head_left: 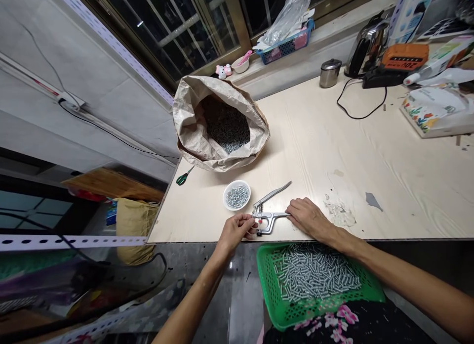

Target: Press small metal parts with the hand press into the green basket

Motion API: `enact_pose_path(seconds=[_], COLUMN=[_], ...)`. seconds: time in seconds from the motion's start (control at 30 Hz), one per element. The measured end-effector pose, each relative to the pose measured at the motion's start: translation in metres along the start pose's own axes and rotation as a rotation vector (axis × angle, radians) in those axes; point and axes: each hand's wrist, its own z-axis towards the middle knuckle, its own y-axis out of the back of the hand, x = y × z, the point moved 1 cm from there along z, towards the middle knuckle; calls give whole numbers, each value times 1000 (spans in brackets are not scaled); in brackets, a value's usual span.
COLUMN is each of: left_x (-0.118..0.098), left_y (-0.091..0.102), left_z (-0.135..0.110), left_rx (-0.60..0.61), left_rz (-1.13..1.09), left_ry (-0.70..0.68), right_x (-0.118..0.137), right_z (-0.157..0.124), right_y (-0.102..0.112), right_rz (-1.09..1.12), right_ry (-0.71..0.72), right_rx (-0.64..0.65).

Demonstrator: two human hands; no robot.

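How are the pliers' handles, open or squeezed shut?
Open: on the pliers, the upper handle angles up, apart from the lower one under the right hand.

Low in the middle of the frame, a metal snap plier lies on the pale table near its front edge, with its upper handle raised. The left hand has its fingertips bunched at the tool's head. The right hand covers the end of the lower handle. Just above the left hand stands a small white bowl of little metal pieces. Behind the bowl an open paper sack holds many more. A green basket of grey cylinders sits at the bottom of the frame, below the table edge. Green-handled scissors lie left of the sack's base. A kettle stands at the upper right.
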Motion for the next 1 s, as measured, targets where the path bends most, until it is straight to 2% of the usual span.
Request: enact_pose_path(seconds=[0.17,0.43,0.57,0.73,0.9,1.0], left_x=[18,13,18,27,27,20], left_y=[-6,-7,-6,-6,-7,-5], left_z=[7,10,7,5,8,11], left_rx=[-63,-103,-120,-155,-127,-34], left_rz=[-6,91,117,132,144,139], left_ry=[66,46,44,52,87,142], right_x=[0,3,8,11,11,10], right_z=[0,2,2,3,3,3], right_y=[-1,3,9,13,12,10], right_rz=[-13,-106,-156,-174,-199,-192], right_ry=[-9,81,113,120,112,107], right_rx=[9,-69,-133,-134,-126,-118])
